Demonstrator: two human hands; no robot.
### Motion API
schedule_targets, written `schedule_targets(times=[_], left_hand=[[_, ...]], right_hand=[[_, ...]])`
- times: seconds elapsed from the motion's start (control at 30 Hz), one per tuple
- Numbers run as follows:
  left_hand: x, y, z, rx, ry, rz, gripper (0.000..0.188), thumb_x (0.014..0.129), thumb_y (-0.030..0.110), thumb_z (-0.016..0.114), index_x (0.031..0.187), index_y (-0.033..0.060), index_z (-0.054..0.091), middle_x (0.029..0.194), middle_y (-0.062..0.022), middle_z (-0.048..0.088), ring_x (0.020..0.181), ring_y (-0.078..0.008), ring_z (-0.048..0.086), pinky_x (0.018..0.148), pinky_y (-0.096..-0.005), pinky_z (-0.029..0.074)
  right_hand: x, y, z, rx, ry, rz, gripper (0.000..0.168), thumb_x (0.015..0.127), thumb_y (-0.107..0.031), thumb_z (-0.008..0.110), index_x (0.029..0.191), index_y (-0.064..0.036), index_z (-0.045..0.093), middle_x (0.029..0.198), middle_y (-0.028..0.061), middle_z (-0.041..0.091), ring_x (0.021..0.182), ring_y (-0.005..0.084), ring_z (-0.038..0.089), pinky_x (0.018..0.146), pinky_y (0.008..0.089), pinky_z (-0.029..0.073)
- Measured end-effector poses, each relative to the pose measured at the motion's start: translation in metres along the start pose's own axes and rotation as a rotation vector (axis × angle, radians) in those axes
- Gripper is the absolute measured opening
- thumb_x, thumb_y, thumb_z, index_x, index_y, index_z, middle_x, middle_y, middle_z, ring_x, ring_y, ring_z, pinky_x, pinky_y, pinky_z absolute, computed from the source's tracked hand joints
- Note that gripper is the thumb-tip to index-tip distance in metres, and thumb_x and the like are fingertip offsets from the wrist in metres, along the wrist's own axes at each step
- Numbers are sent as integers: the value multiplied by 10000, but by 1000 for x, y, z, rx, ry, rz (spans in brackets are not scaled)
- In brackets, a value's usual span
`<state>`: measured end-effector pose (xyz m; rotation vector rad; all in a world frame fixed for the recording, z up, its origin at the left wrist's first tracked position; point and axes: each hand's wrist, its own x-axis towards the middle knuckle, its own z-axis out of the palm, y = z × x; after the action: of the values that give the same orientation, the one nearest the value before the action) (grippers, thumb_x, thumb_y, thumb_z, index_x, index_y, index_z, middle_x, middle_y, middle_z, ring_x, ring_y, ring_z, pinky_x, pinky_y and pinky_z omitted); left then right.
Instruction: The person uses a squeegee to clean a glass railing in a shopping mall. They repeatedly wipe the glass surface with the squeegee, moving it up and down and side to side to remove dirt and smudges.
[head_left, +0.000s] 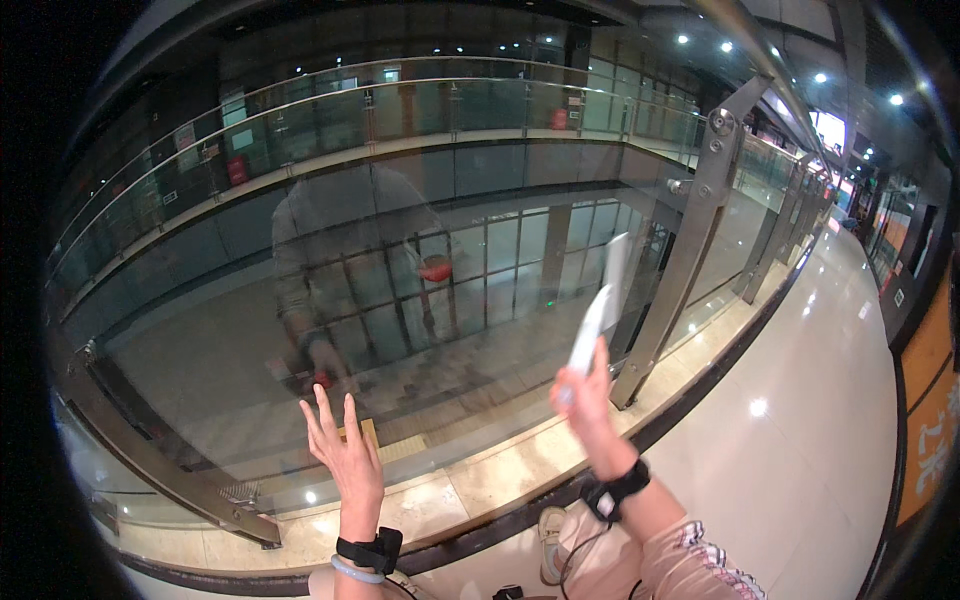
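Observation:
My right hand (586, 401) grips a long, white, flat tool (591, 334) by its lower end. Its tip points up beside a steel railing post (679, 270), and motion blur hides its exact kind. A pale, upright strip just beyond it may be its reflection. On the left, my left hand (345, 454) is raised with fingers spread before a large glass balustrade panel (225, 390), holding nothing. Whether its fingertips touch the glass cannot be told. A yellow patch shows behind these fingers. Dark bands circle both wrists.
A pale stone curb (427, 506) runs beneath the glass. Another post (165, 465) slants at the left. To the right, a glossy tiled walkway (780, 405) passes orange panels (926, 420). Beyond the glass lie a lower level and an opposite railing (450, 82). A person's reflection overlays the panel.

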<state>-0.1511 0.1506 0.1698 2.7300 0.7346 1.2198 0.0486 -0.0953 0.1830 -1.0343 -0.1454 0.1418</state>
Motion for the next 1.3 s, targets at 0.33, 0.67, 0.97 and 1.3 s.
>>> schedule_targets(times=[0.33,0.67,0.97,1.3], left_hand=[[3,7,3,18,-12,-31,675,806,-38,626,1424,133,417,1605,-162,123,1459,-441,114,1086,-562,256],[1,9,4,41,-31,15,692,814,-48,607,1447,124,390,1606,-173,116,1459,-455,100,1101,-563,245],[2,13,10,37,-24,26,728,807,-52,610,1468,115,352,1603,-192,102,1452,-479,93,1102,-570,247],[-2,9,12,104,-39,81,771,813,-64,598,1503,116,306,1607,-178,100,1452,-481,86,1114,-562,245]], right_hand=[[37,-11,-5,-92,78,-37,838,797,71,526,1486,-210,141,826,76,524,543,199,578,387,286,433],[31,7,-49,-97,99,63,833,826,21,497,1516,-216,95,818,92,525,488,192,540,321,307,407],[50,68,-45,-198,197,158,1044,775,57,576,1501,-310,-80,1073,173,513,576,224,584,357,283,382],[24,62,-51,-89,138,318,917,738,94,527,1425,-287,54,889,130,478,533,227,546,343,300,335]])
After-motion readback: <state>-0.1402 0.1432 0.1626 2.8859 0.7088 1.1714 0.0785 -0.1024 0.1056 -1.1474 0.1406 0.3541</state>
